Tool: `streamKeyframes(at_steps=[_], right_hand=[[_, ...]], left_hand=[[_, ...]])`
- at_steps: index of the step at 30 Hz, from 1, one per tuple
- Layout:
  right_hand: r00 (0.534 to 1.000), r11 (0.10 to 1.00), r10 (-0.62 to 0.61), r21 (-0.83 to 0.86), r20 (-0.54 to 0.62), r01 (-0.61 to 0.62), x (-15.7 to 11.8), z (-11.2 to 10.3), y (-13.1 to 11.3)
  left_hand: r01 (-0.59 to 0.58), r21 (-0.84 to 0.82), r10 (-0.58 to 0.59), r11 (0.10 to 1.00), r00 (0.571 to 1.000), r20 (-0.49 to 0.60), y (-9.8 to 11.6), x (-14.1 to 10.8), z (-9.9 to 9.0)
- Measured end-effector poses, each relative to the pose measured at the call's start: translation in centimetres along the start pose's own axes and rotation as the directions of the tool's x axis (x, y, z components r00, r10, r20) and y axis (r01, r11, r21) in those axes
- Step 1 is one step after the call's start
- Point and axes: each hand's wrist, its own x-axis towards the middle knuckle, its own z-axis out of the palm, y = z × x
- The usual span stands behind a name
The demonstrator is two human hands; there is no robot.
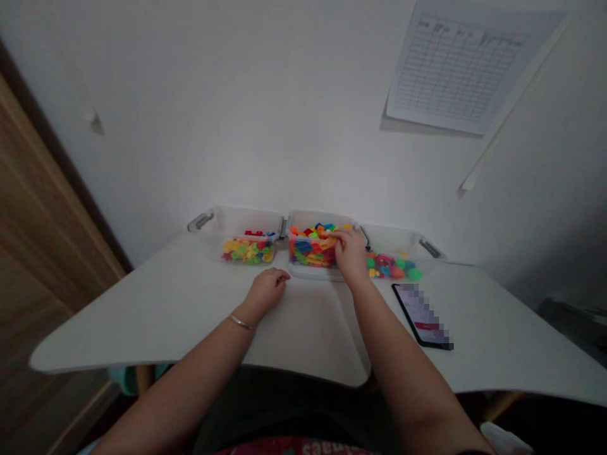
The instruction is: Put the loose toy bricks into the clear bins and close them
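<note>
Multicoloured plastic pieces (310,249) fill the middle of three clear bins (308,272); judged light and stiff, best taken by an edge between the fingertips. Right hand (349,253) rests its fingertips among them; whether they pinch a piece cannot be told. Left hand (265,292) lies relaxed and empty on the white table (142,322), just before the bins. Smartphone (420,316) lies beside the right forearm (393,347). Printed grid chart (458,66) is fixed to the white wall (237,114).
</note>
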Motion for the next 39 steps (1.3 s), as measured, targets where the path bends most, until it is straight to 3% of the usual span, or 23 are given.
streamKeyframes(at_steps=[4, 10, 14, 20, 23, 32, 39], right_hand=[[0.997, 0.997, -0.010, -0.075, 0.083, 0.016, -0.7, 0.6, -0.2], [0.973, 0.981, -0.103, -0.139, 0.208, 0.133, -1.6, 0.7, -1.0], [0.979, 0.985, -0.128, -0.094, 0.160, 0.144, -1.8, 0.4, -0.4], [1.000, 0.963, -0.018, -0.270, 0.015, 0.022, -2.9, -0.5, 0.9], [0.999, 0.933, 0.023, -0.359, 0.048, -0.004, -3.1, -0.9, 1.2], [0.980, 0.870, 0.035, -0.488, 0.197, 0.067, -1.4, -1.5, 0.7], [0.970, 0.868, 0.098, -0.495, 0.220, 0.025, -0.4, -1.5, 0.7]], left_hand=[[-0.002, -0.003, 0.002, 1.000, 1.000, -0.003, -0.1, 0.0, 0.1], [-0.025, -0.005, 0.025, 1.000, 1.000, -0.018, -0.3, 0.0, 0.2], [-0.028, -0.016, 0.028, 0.999, 0.999, -0.029, -0.2, 0.0, 0.1], [-0.014, -0.037, 0.013, 0.999, 0.999, -0.031, 0.1, -0.1, -0.3], [-0.011, -0.036, 0.010, 0.999, 0.999, -0.036, 0.1, 0.0, -0.3], [-0.020, -0.068, 0.014, 0.998, 0.996, -0.087, -0.2, 0.2, 0.0], [-0.034, -0.096, 0.021, 0.995, 0.991, -0.134, -0.3, 0.3, -0.1]])
